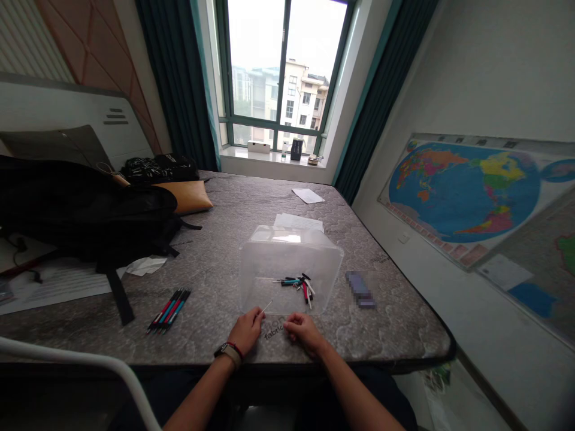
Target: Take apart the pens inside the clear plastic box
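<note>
My left hand (247, 330) pinches a thin, pale pen refill (268, 306) that points up and to the right, in front of a translucent plastic box (251, 263). To its right, my right hand (304, 332) is closed with thumb and finger together; whatever is between them is too small to make out. Inside the box lies a small heap of pen parts (294, 281) in teal, red, black and white. Left of my hands, several pens (168, 311) with red, teal and black barrels lie side by side on the quilted mattress (206, 269).
A phone-like blurred object (360, 290) lies right of the box. Paper sheets (299, 221) are behind it. On the left are a black backpack (85, 209), a tan pouch (188, 196) and papers. A white curved bar (90, 354) crosses the lower left.
</note>
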Motion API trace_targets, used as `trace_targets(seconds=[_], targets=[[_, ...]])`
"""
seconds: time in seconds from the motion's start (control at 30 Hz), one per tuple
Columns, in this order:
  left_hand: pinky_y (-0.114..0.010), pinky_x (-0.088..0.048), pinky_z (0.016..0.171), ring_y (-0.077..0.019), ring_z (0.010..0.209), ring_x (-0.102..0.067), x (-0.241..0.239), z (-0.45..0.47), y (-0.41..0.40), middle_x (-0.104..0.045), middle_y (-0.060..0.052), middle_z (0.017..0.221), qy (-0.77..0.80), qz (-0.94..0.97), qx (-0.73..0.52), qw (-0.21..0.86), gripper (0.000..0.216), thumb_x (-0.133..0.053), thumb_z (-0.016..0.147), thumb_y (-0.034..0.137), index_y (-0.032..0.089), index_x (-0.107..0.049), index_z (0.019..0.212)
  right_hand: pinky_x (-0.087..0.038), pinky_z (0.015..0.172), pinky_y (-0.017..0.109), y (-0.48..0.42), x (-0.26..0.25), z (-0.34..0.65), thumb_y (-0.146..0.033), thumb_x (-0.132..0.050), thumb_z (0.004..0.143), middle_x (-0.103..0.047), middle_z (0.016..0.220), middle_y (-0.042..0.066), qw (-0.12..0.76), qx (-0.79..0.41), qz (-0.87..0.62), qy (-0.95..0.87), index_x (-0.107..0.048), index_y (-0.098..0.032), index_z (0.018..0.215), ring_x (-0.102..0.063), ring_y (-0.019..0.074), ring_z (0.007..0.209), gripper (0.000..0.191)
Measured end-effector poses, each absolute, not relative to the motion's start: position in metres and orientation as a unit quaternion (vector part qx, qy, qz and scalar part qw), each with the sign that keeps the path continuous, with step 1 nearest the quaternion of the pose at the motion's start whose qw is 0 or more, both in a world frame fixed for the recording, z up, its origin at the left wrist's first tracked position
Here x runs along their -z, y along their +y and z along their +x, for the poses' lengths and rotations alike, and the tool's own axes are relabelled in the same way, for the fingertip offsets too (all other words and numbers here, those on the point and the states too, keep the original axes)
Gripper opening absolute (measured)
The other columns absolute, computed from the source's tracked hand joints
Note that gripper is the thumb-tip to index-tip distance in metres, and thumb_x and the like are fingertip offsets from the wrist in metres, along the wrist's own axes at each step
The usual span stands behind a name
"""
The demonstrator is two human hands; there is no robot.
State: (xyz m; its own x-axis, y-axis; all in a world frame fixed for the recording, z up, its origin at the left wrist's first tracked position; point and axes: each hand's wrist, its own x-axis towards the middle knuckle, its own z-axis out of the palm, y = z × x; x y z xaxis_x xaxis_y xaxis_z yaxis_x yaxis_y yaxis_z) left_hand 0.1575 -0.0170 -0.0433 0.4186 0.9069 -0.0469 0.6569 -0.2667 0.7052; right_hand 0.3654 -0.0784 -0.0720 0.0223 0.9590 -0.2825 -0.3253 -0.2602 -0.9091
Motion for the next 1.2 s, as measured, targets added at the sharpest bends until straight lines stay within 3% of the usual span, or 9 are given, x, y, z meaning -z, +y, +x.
trace_targets(seconds=[0.1, 0.17, 0.33, 0.53, 0.73, 0.93, 1.1, 1.2], targets=[[-0.024, -0.036, 0.065, -0.0156, 0.07, -0.06, 0.045, 0.158, -0.017, -0.065, -0.003, 0.073, 0.505, 0.771, -0.189, 0.339, 0.032, -0.035, 0.097, 0.032, 0.019, -0.06, 0.082, -0.049, 0.061, 0.024, -0.08, 0.07, 0.366, -0.037, -0.084, 0.065, -0.07, 0.081, 0.003, 0.623, -0.603, -0.442, -0.228, -0.065, -0.019, 0.088, -0.062, 0.0123, 0.065, 0.035], [-0.024, -0.036, 0.066, -0.0159, 0.071, -0.061, 0.046, 0.159, -0.019, -0.066, -0.004, 0.074, 0.502, 0.772, -0.186, 0.342, 0.032, -0.036, 0.097, 0.032, 0.019, -0.061, 0.083, -0.051, 0.069, 0.026, -0.081, 0.072, 0.364, -0.035, -0.083, 0.068, -0.072, 0.092, 0.004, 0.671, -0.573, -0.431, -0.189, -0.064, -0.021, 0.096, -0.065, 0.0138, 0.074, 0.036], [-0.024, -0.037, 0.067, -0.0169, 0.074, -0.061, 0.047, 0.165, -0.023, -0.068, -0.005, 0.078, 0.477, 0.784, -0.187, 0.351, 0.032, -0.038, 0.096, 0.034, 0.019, -0.063, 0.082, -0.044, 0.055, 0.021, -0.077, 0.082, 0.354, -0.035, -0.083, 0.067, -0.071, 0.071, 0.005, 0.61, -0.556, -0.497, -0.268, -0.062, -0.016, 0.079, -0.059, 0.0109, 0.056, 0.03], [-0.025, -0.035, 0.064, -0.0175, 0.071, -0.06, 0.048, 0.168, -0.032, -0.068, -0.003, 0.075, 0.398, 0.822, -0.149, 0.38, 0.034, -0.042, 0.094, 0.04, 0.019, -0.066, 0.081, -0.041, 0.054, 0.022, -0.076, 0.08, 0.353, -0.044, -0.079, 0.07, -0.068, 0.07, 0.003, 0.555, -0.549, -0.514, -0.356, -0.069, -0.014, 0.083, -0.056, 0.0103, 0.054, 0.034], [-0.026, -0.035, 0.063, -0.018, 0.07, -0.059, 0.045, 0.17, -0.036, -0.068, -0.004, 0.075, 0.382, 0.831, -0.137, 0.38, 0.035, -0.043, 0.093, 0.041, 0.019, -0.067, 0.08, -0.032, 0.049, 0.021, -0.078, 0.076, 0.357, -0.044, -0.078, 0.072, -0.056, 0.057, -0.003, 0.523, -0.557, -0.525, -0.376, -0.068, -0.013, 0.073, -0.045, 0.0076, 0.049, 0.032], [-0.026, -0.038, 0.068, -0.0188, 0.076, -0.062, 0.048, 0.166, -0.03, -0.07, -0.004, 0.081, 0.407, 0.82, -0.142, 0.377, 0.026, -0.048, 0.09, 0.035, 0.019, -0.068, 0.086, -0.031, 0.048, 0.02, -0.079, 0.076, 0.362, -0.037, -0.083, 0.066, -0.055, 0.058, -0.005, 0.575, -0.6, -0.473, -0.293, -0.062, -0.016, 0.072, -0.044, 0.0063, 0.047, 0.03], [-0.026, -0.041, 0.073, -0.0187, 0.081, -0.064, 0.048, 0.152, -0.011, -0.07, -0.006, 0.083, 0.548, 0.744, -0.173, 0.34, 0.021, -0.049, 0.086, 0.019, 0.016, -0.068, 0.095, -0.032, 0.046, 0.018, -0.079, 0.078, 0.364, -0.028, -0.085, 0.063, -0.054, 0.055, -0.005, 0.595, -0.616, -0.449, -0.254, -0.061, -0.016, 0.067, -0.044, 0.0056, 0.045, 0.027], [-0.026, -0.041, 0.069, -0.0186, 0.076, -0.064, 0.043, 0.146, -0.003, -0.069, -0.006, 0.077, 0.597, 0.697, -0.201, 0.342, 0.025, -0.046, 0.084, 0.014, 0.015, -0.066, 0.1, -0.041, 0.05, 0.019, -0.082, 0.075, 0.366, -0.027, -0.085, 0.063, -0.06, 0.062, -0.004, 0.631, -0.61, -0.434, -0.204, -0.063, -0.018, 0.073, -0.052, 0.0075, 0.051, 0.026]])
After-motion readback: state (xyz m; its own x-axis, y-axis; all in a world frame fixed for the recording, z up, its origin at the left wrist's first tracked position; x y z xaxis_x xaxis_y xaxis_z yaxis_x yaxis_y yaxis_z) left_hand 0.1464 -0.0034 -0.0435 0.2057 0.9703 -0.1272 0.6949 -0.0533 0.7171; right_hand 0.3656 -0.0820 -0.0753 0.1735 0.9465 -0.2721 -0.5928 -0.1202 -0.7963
